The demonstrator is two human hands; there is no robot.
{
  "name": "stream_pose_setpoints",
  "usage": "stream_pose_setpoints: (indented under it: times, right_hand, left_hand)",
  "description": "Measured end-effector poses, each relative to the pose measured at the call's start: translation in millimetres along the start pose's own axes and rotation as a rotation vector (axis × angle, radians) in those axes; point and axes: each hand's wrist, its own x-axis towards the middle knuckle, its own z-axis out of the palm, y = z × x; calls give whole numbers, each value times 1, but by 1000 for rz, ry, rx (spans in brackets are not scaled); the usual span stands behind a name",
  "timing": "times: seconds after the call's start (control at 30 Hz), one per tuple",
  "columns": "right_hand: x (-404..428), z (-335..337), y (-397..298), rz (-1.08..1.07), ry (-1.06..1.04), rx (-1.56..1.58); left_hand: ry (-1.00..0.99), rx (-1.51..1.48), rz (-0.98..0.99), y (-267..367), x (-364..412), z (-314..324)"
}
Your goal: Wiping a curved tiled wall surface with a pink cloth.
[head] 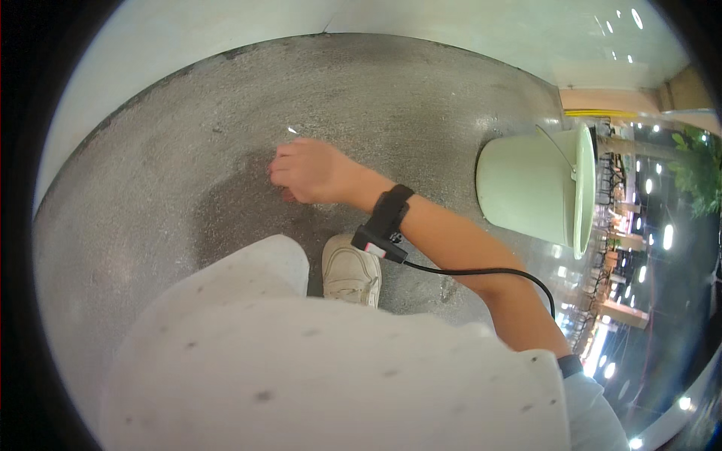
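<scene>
My right hand reaches out over the grey speckled floor with its fingers curled. A small bright white bit shows just past the knuckles; whether it is gripped or lies on the floor is unclear. The palm side is hidden, so I cannot see what the fingers hold. A black strap with a small black device circles my right wrist, and a black cable runs from it along the forearm. My left hand is out of view.
A pale green bucket with a wire handle stands on the floor to the right. A white wall curves along the far edge. Below my hand are a beige shoe and spotted white cloth. Green foliage appears far right.
</scene>
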Motion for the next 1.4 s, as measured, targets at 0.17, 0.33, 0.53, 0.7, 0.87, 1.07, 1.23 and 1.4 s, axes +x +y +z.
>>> stream_pose_setpoints:
  times: [0.17,0.33,0.53,0.7,0.87,1.07,1.23,1.4]
  right_hand:
    - [9,2,-4,-23,6,-10]
    - [0,11,-3,29,-22,-86]
    - [10,24,-13,-32,120,31]
    - [-13,15,1,7,47,-31]
    - [-4,13,18,3,19,-40]
    - [30,13,12,-109,6,-175]
    - [4,-9,15,11,67,15]
    - [-4,-70,10,21,175,32]
  left_hand:
    - [2,10,30,2,-4,7]
    - [-40,33,68,-3,-12,7]
    - [19,54,61,-12,7,-24]
    - [-24,8,83,-11,9,28]
    - [8,-3,51,-2,3,26]
    - [52,-36,-20,-3,8,16]
    - [66,-88,-35,31,-2,45]
    - [112,-3,37,32,21,52]
